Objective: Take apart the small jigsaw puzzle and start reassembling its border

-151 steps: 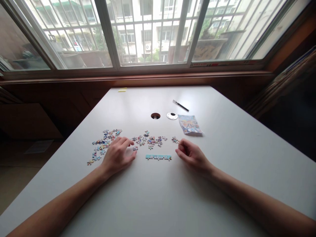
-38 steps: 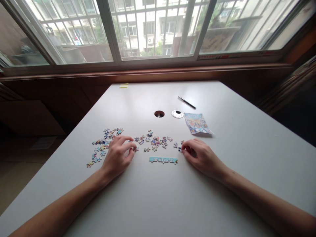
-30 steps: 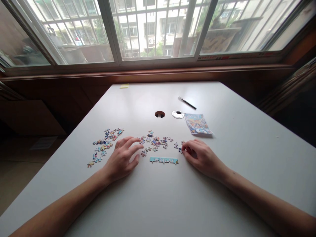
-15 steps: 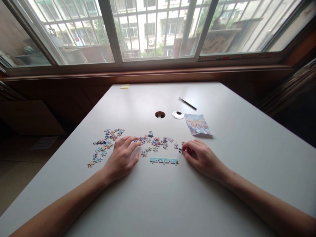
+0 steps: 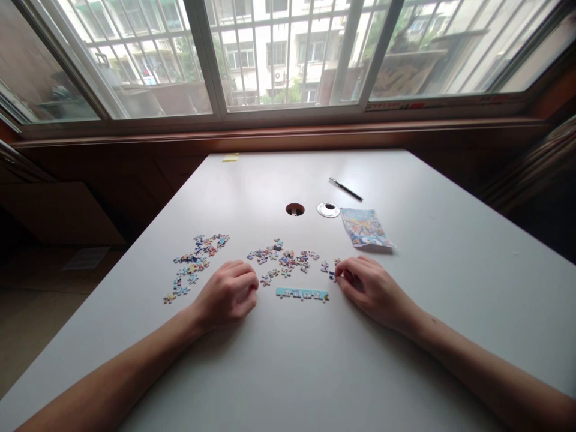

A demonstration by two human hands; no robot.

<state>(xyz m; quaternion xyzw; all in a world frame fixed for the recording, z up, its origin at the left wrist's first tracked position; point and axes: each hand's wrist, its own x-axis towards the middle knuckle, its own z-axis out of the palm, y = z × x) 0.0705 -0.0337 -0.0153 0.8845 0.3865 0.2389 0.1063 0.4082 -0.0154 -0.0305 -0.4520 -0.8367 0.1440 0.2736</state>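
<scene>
My left hand (image 5: 228, 293) rests on the white table with its fingers curled in; whether anything is inside them is hidden. My right hand (image 5: 372, 287) is closed in a pinch, its fingertips at a small dark-blue puzzle piece (image 5: 332, 275), partly covered. Between the hands lies a light-blue strip of joined puzzle pieces (image 5: 302, 293). Loose puzzle pieces (image 5: 288, 259) are scattered just beyond that strip. Left of my left hand spreads another group of loose puzzle pieces (image 5: 191, 265).
A printed picture sheet (image 5: 366, 228) lies beyond my right hand. Farther back are a black pen (image 5: 345, 189), a round metal cover (image 5: 328, 210) and a cable hole (image 5: 295, 209) in the table. A yellow sticky note (image 5: 230, 158) is at the far edge, below the window.
My left hand has drawn its outstretched fingers back from the middle pieces and curled them. My right hand keeps its pinch at nearly the same spot. The view has shifted slightly.
</scene>
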